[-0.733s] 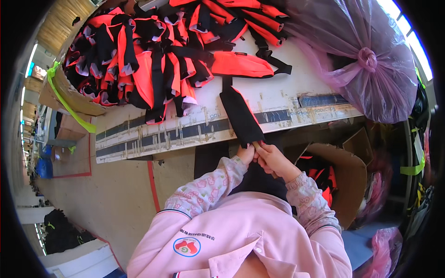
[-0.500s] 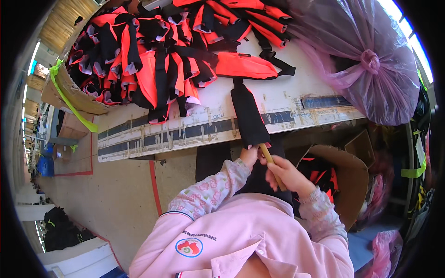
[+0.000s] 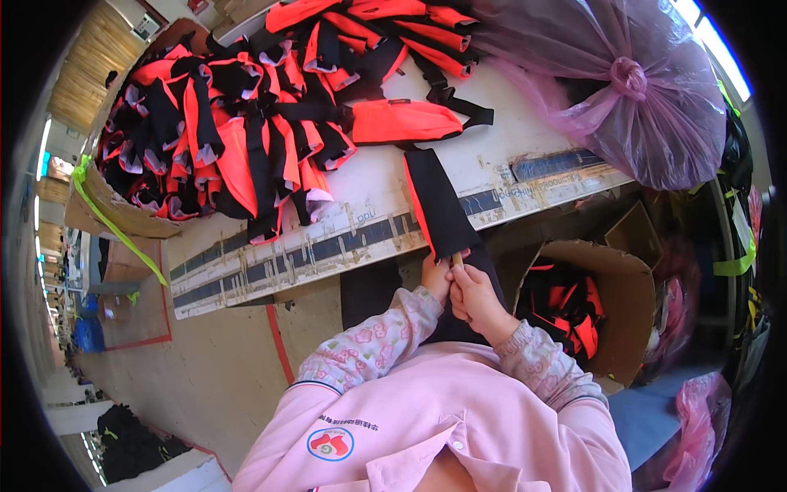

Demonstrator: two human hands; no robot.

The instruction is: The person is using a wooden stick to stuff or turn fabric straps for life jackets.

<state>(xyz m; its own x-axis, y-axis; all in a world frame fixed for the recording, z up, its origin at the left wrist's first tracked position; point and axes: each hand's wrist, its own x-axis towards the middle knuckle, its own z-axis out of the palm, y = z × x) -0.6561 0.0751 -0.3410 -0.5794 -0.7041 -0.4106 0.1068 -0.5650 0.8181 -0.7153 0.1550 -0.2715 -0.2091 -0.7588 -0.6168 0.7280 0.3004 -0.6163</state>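
A long, flat black fabric pouch (image 3: 447,205) with a coral strip down its left edge lies over the table's front edge, its near end hanging toward me. My left hand (image 3: 436,275) is closed on the left corner of that near end. My right hand (image 3: 477,300) is closed around a slim tan stick (image 3: 457,258), its fingers touching my left hand. Only a short length of the stick shows, at the pouch's mouth; the rest is hidden. Just beyond, a coral waist bag (image 3: 406,121) with a black buckled strap lies on the table.
The worn white table (image 3: 385,197) bears a big heap of coral-and-black pouches (image 3: 238,139) at left, partly inside a cardboard carton. A knotted purple plastic bag (image 3: 631,123) stands at right. Below the table, an open cardboard box (image 3: 635,316) holds more coral-and-black pieces.
My right hand has moved up and left, against my left hand. Much less of the stick shows now. The pouch has turned so that its coral edge faces up, and its far end lies nearer me.
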